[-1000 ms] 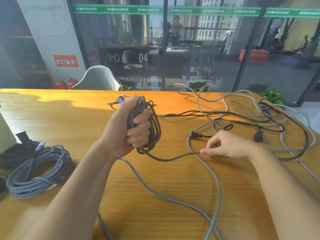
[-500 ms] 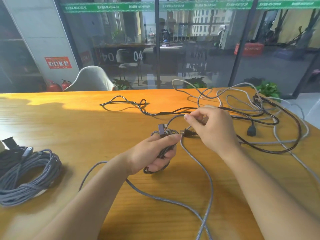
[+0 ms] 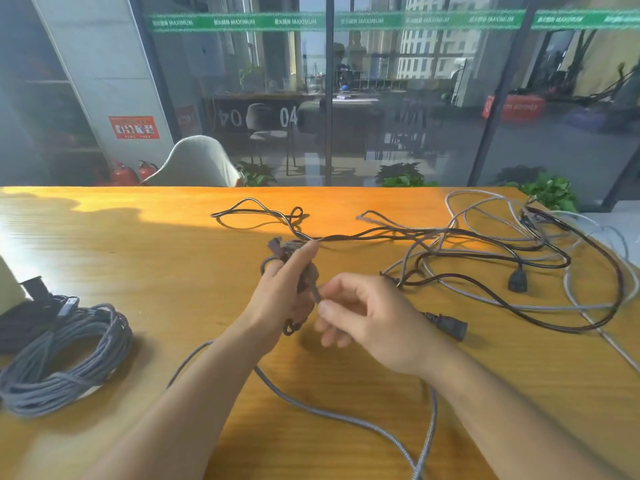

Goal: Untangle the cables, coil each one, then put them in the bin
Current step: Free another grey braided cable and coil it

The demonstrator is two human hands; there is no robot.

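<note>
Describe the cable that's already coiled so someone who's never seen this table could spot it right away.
Start at the orange wooden table and go to its left edge. There lies the grey braided coil, wound in a neat ring, away from both hands. Unlike the loose tangle of cables on the right, its many tidy loops are stacked together.

A single head-worn, wide-angle view is given, directed forward and down over the counter (image 3: 145, 258), close above it, toward a glass wall (image 3: 398, 98).

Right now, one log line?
phase: coiling | left hand: grips braided cable coil | right hand: pinches its strand | black cables: tangled
</note>
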